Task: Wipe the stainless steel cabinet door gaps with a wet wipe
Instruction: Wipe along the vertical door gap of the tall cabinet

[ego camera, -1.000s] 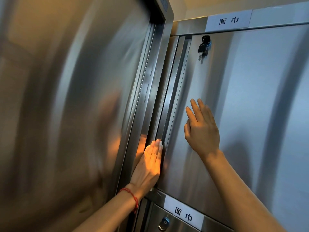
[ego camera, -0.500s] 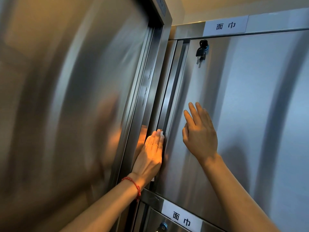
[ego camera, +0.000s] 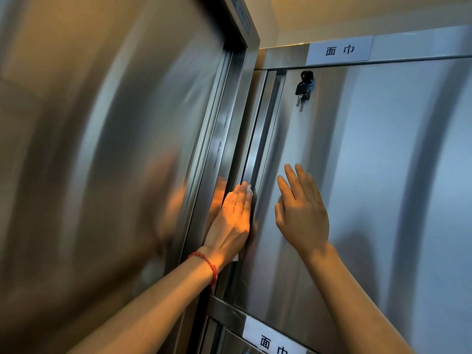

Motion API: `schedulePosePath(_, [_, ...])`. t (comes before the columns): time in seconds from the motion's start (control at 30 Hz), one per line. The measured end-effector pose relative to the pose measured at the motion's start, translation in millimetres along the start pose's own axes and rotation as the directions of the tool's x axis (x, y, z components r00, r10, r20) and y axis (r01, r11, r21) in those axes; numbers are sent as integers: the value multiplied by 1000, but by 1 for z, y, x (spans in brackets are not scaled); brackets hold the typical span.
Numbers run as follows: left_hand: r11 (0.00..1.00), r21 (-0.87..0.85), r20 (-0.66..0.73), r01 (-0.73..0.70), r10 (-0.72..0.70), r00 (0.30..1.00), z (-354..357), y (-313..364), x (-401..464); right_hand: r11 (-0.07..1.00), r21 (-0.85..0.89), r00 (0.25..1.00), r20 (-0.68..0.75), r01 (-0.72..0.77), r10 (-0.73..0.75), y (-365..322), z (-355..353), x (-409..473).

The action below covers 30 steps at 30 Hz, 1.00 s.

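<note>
Shiny steel is filling almost the whole view; a big steel panel (ego camera: 97, 162) is standing at 9 o'clock, and a cream wall is peeking in at 12 o'clock. A steel cabinet door (ego camera: 370, 175) is taking up the side from 1 o'clock to 4 o'clock; a dark, narrow gap (ego camera: 258, 149) is running up and down between the panel and the door, close to the middle.

The left hand (ego camera: 232, 223) is lying flat along the gap, fingers straight and pressed close together, pointing up toward 12 o'clock; it is pressing a white wipe (ego camera: 249, 189) against the gap; a small bit of the wipe is showing past the fingertips, and another bit is peeking out under the heel of the hand; a red string bracelet (ego camera: 208, 264) is sitting on that wrist, and a ring is showing on one finger.

The right hand (ego camera: 301, 213) is resting flat on the door, just at 3 o'clock from the left hand; its fingers are straight and a little spread; it is holding nothing.

A black key (ego camera: 304, 84) is hanging from the lock near the top of the door, at 12 o'clock from the right hand; a white label (ego camera: 339, 51) with two dark signs is sticking above it; a second label (ego camera: 273, 341) is showing at 6 o'clock.
</note>
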<state>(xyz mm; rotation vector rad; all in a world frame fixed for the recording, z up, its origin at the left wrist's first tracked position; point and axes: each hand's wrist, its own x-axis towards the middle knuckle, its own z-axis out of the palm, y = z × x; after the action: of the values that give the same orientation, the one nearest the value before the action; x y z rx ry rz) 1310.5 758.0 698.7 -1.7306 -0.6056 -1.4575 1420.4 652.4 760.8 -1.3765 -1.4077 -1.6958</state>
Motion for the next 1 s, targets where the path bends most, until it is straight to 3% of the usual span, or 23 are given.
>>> schedulePosePath(0.17, [988, -132, -50, 77, -85, 995, 1, 0, 24, 1000, -5, 1000, -3, 8, -8, 0, 0, 0])
schedulePosePath(0.33, [993, -99, -69, 65, -72, 995, -3, -1, 43, 1000, -13, 1000, 2, 8, -8, 1, 1, 0])
schedulePosePath(0.43, [999, -45, -25, 24, -25, 999, -7, -3, 53, 1000, -16, 1000, 1, 10, -10, 1, 2, 0])
schedulePosePath(0.6, [997, -45, 1, 62, -62, 998, -4, -8, 71, 1000, -15, 1000, -2, 9, -9, 2, 3, 0])
schedulePosePath(0.9, [993, 104, 79, 53, -61, 995, 2, -19, 89, 1000, -14, 1000, -26, 9, -9, 1, 2, 0])
schedulePosePath(1.0, [991, 117, 213, 58, -82, 974, 1, -23, 97, 1000, -20, 1000, -23, 8, -9, 1, 2, 0])
